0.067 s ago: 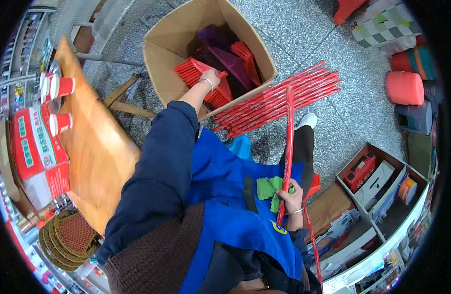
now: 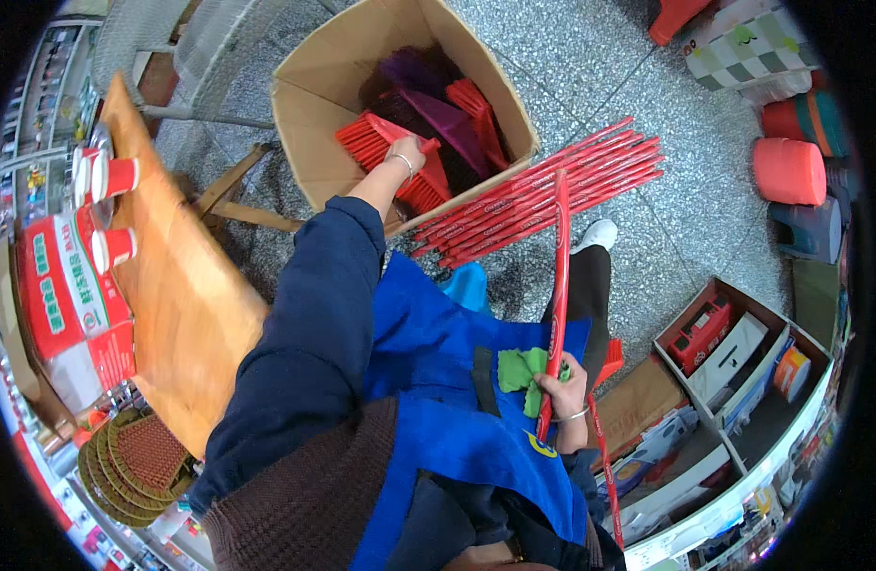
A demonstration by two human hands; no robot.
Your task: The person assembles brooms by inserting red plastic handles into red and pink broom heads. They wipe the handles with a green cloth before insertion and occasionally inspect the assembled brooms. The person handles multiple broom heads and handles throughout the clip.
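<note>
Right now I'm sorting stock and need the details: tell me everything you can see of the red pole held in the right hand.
The red pole is a long, thin, straight stick, glossy like plastic or coated metal, with a pale printed strip along it. It stands nearly upright in the picture, its far end over the pile of red poles on the speckled floor. The right hand grips its lower part together with a green cloth, over the blue apron.
</note>
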